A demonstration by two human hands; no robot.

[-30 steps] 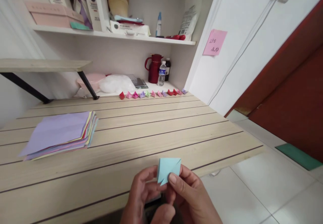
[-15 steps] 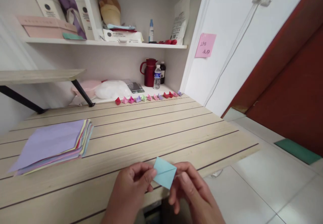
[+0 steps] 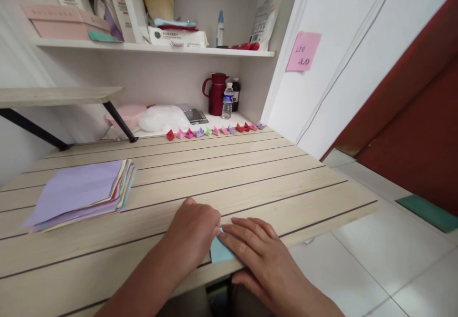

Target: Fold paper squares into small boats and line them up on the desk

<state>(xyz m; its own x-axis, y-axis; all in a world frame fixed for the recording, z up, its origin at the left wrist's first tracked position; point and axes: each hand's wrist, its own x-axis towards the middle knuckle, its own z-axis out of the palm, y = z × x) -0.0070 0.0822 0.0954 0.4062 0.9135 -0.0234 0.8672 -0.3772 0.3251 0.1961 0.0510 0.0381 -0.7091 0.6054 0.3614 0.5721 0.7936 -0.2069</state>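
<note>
Several folded shapes (image 3: 215, 130) done beyond blue paper (image 3: 219, 252), itself seemingly unfinished; right hand (image 3: 263, 255) flat atop, left hand (image 3: 193, 229) curled, grip unclear

Bottom centre, the right hand (image 3: 259, 255) lies across blue paper (image 3: 218, 250), the left hand (image 3: 193, 226) curled at its edge! Paper stack (image 3: 78, 188) at left, folded shapes (image 3: 215, 130) lined up upper centre.

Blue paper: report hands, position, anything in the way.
Left hand curled at far edge of blue paper; right hand spread over its right part. Lies on tabletop, partly covered. Paper stack off left, apart.
</note>
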